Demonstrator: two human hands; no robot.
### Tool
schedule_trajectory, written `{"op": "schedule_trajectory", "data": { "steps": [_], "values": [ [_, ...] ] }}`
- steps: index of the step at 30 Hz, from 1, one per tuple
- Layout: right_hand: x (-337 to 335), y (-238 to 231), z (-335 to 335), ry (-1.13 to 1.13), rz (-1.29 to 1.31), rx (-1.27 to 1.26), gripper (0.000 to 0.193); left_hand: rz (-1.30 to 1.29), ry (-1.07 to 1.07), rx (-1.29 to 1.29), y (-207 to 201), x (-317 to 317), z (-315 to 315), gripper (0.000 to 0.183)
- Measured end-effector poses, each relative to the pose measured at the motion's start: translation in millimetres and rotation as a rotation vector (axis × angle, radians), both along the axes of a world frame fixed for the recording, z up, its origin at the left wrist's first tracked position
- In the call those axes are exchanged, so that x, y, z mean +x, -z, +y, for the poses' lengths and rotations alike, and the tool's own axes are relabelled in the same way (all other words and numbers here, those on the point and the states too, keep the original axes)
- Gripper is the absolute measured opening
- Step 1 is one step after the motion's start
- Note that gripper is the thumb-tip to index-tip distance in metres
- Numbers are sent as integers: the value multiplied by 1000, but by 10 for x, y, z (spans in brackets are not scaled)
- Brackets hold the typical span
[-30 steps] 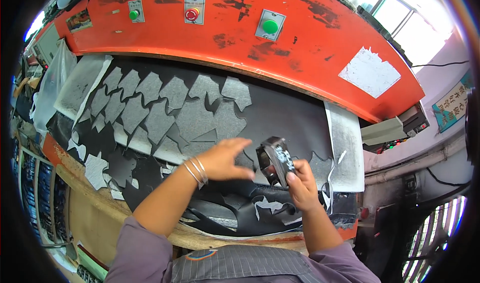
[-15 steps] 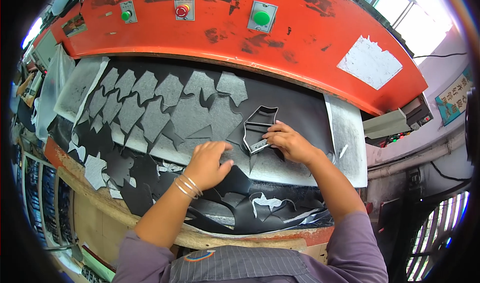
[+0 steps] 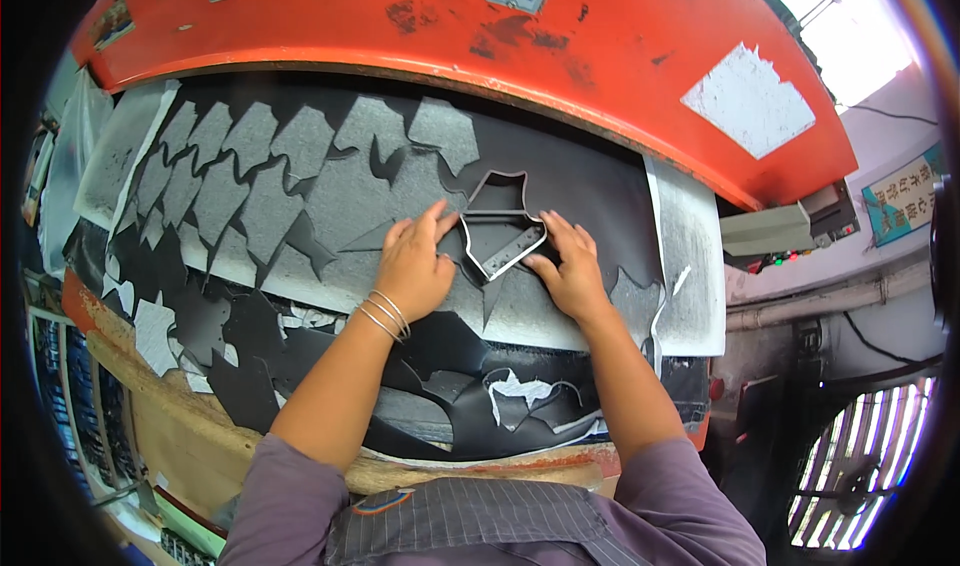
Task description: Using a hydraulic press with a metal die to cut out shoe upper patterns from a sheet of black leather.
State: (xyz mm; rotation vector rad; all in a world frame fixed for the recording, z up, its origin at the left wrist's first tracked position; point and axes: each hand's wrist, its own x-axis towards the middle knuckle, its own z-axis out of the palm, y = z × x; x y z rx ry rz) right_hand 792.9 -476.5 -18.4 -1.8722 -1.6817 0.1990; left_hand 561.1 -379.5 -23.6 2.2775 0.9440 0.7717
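Both hands on metal cutting die [image 3: 497, 228], frame center.
L hand [image 3: 415, 266] & R hand [image 3: 570, 271] flat, fingers spread, pressing die's sides onto black sheet [image 3: 590, 181] w/ cut-out holes, under orange press head [image 3: 560, 56].

Left hand [image 3: 415, 266] moved up beside cutting die [image 3: 497, 224]; right hand [image 3: 572, 271] shifted to die's right edge; die now flat on black sheet [image 3: 590, 176].

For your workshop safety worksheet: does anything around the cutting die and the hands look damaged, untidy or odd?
Both hands, left hand and right hand, press the metal cutting die on the black sheet beneath the orange press head, whose paint is chipped. Offcuts clutter the front.
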Motion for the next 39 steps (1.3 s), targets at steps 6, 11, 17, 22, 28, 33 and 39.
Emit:
{"op": "schedule_trajectory", "data": {
  "steps": [6,11,17,22,28,33,39],
  "values": [
    [-8,-32,147,10,-37,44,56,46,-3,-19,-84,-9,64,58],
    [82,-10,137,5,-40,26,57,48,0,-5,-62,49,70,55],
    [22,-69,144,16,-55,-7,56,43,-7,35,-74,8,75,52],
    [-50,-21,96,5,-84,-29,56,16,4,45,32,-49,26,52],
    [-131,-61,17,61,-76,-127,56,-43,-14,-34,20,-87,-12,52],
    [-218,-80,26,97,-72,-119,55,-54,-26,-51,75,-95,-7,53],
    [-98,45,100,31,-137,-102,64,-60,-25,-35,95,-121,75,54]
  ]
}}
